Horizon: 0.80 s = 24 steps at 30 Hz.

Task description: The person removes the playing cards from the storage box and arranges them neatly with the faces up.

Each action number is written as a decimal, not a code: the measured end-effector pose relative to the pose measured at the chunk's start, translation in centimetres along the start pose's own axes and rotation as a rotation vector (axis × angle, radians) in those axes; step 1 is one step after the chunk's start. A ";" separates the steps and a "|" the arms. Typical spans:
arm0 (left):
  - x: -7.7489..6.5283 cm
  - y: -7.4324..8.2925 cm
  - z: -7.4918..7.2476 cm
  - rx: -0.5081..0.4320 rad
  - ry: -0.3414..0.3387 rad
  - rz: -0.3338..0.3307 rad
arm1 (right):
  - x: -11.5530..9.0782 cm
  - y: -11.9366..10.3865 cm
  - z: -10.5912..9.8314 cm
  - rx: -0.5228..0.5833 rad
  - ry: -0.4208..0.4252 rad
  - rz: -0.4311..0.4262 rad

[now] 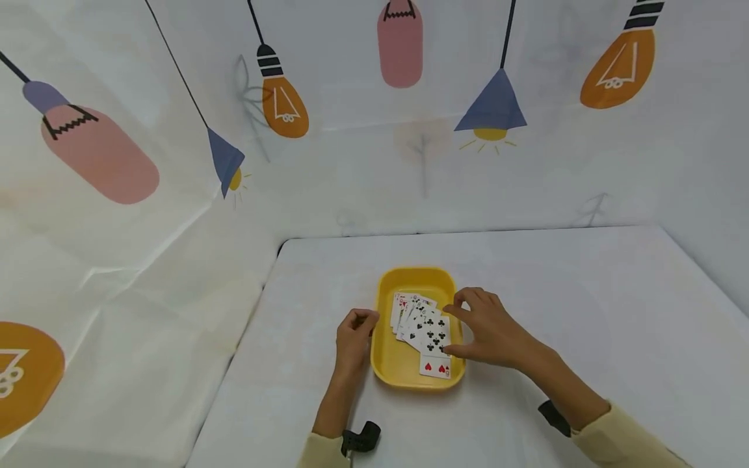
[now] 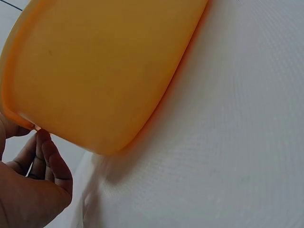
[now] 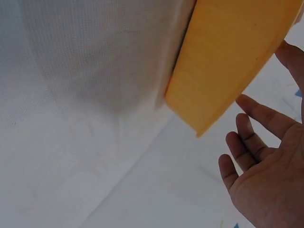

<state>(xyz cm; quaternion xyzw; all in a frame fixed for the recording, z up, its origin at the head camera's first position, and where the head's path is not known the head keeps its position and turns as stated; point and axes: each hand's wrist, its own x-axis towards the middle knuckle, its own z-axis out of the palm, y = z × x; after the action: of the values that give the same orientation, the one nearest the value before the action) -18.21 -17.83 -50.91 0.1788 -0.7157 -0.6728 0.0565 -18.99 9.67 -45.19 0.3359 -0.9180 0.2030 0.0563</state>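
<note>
A yellow tray (image 1: pixel 398 369) stands on the white table. Several playing cards (image 1: pixel 412 318) lie fanned and overlapping inside it, among them a clubs card (image 1: pixel 435 335) over a hearts card (image 1: pixel 435 368). At the tray's left side my left hand (image 1: pixel 353 341) pinches the rim; the left wrist view shows thumb and fingertips meeting at the tray's edge (image 2: pixel 95 85). My right hand (image 1: pixel 491 331) reaches over the right rim, thumb and index finger spread apart at the clubs card's right side. Whether its fingertips touch the card I cannot tell. The right wrist view hides the cards behind the tray's outer wall (image 3: pixel 228 61).
The white tabletop (image 1: pixel 556 286) extends around the tray. Behind it and to the left hang white sheets (image 1: pixel 363 169) printed with lamps and bulbs. A black wrist strap (image 1: pixel 359 437) is on the left wrist, another (image 1: pixel 554 418) on the right.
</note>
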 end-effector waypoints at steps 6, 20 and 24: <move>-0.1 -0.2 0.2 0.002 0.007 0.009 | 0.7 0.4 1.1 -0.016 -0.030 -0.003; 0.2 -0.3 0.2 -0.031 0.013 0.011 | 3.4 0.4 2.3 -0.136 -0.159 -0.056; 0.4 -0.4 0.3 -0.038 0.009 0.015 | 4.1 0.2 2.4 -0.191 -0.222 -0.028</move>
<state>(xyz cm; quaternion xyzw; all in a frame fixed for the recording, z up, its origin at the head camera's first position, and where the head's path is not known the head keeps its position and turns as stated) -18.54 -17.73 -51.41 0.1756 -0.7040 -0.6848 0.0683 -22.21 6.35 -46.41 0.3619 -0.9291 0.0756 -0.0110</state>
